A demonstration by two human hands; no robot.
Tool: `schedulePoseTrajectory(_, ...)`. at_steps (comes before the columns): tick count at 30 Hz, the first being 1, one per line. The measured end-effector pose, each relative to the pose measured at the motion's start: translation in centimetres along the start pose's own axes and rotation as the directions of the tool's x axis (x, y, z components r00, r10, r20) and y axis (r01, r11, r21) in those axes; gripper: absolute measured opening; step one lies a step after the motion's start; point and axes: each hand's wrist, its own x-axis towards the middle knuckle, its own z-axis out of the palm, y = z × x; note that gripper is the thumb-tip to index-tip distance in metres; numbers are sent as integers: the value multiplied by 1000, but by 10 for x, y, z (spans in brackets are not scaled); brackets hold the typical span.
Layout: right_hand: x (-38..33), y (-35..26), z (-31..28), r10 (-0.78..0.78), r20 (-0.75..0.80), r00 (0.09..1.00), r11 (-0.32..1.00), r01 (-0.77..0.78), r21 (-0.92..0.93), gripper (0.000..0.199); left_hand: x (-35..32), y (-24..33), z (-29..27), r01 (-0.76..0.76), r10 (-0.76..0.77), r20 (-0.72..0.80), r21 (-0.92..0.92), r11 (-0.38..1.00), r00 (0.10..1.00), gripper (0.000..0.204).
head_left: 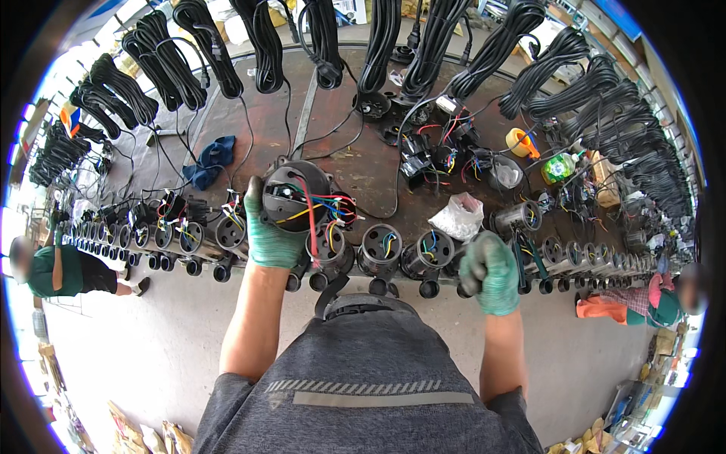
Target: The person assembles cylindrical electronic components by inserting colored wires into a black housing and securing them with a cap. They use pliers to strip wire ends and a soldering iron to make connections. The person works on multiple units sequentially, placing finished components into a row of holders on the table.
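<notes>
My left hand [274, 240], in a green-palmed glove, grips a round black housing [289, 215] by its left side, above the near edge of the bench. Red, blue, yellow and green wires [327, 203] spill from its open face; a long red one hangs down toward a metal cylinder [330, 244]. My right hand [490, 272], gloved alike, is closed with its fingers curled, just beside a clear bag of small white pieces [458, 218]. Whatever those fingers hold, if anything, is hidden. Dark green tool handles [535, 261] lie right of that hand.
Metal cylinders [380, 250] line the near edge. Coiled black cables [382, 45] hang along the far rim. Black housings with wires [435, 155], an orange tape roll [519, 142], a green bottle [558, 168] and a blue cloth [210, 162] sit on the bench [333, 129]. People stand at both sides.
</notes>
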Motion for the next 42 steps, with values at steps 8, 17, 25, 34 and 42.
schedulePoseTrajectory(8,15,7,81,281,434,856,951,-308,-8,46,-6,-24,8,-63,64,-18,89,994,998,78)
schedulePoseTrajectory(17,52,-16,129,-328,332,884,616,467,-635,36,-15,-37,20,-315,296,108,374,872,949,79)
schedulePoseTrajectory(25,65,3,115,-508,390,768,739,621,-262,28,-21,-37,27,-376,341,162,471,798,926,84)
schedulePoseTrajectory(34,58,-19,81,-277,-75,958,629,240,739,44,-14,-36,30,-266,278,-57,155,951,959,71)
schedulePoseTrajectory(42,23,-11,106,201,351,915,899,-315,304,41,-18,-20,18,-231,224,68,115,966,972,64)
